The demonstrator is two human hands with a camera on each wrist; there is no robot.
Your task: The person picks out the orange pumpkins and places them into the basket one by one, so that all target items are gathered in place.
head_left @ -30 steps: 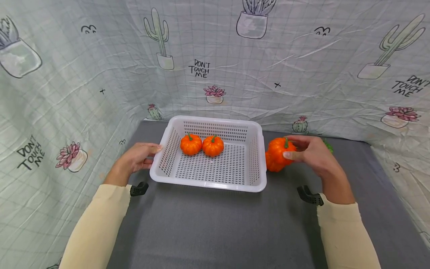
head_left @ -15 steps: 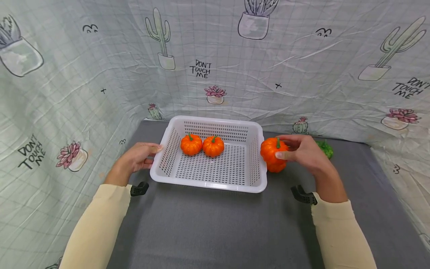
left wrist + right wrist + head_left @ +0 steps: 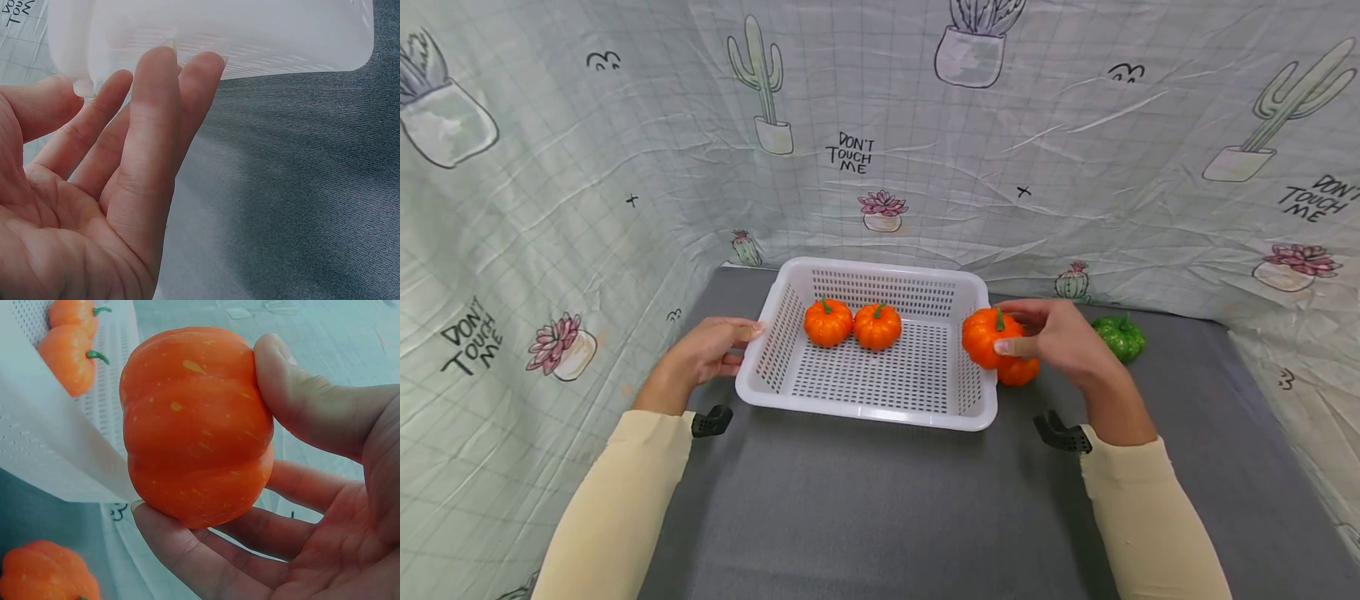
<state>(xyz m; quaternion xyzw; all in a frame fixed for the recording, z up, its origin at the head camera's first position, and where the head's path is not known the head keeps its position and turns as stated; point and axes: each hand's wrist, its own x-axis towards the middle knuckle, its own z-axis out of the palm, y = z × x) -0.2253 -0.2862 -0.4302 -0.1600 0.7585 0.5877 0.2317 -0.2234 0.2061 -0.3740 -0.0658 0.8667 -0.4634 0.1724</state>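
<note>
My right hand (image 3: 1063, 340) grips a small orange pumpkin (image 3: 987, 337) with a green stem, holding it raised over the basket's right rim. In the right wrist view the thumb presses one side of this pumpkin (image 3: 197, 425) and fingers support the other. A white perforated plastic basket (image 3: 865, 411) has two similar pumpkins inside, one left (image 3: 828, 325) and one beside it (image 3: 877, 327). At the basket's left end my left hand (image 3: 711, 350) pinches the rim, thumb on top and fingers against the outer wall (image 3: 237, 31).
Another orange pumpkin (image 3: 1018, 372) sits on the grey tabletop (image 3: 865, 508) just outside the basket's right wall, partly hidden by the held one. A green pumpkin (image 3: 1122, 339) lies behind my right hand. Cactus-print cloth (image 3: 1037, 242) hangs around the back and sides.
My right hand has carried the orange pumpkin left, from beside the basket to over its right rim. The green pumpkin has come into fuller view. The left hand stays on the rim.
</note>
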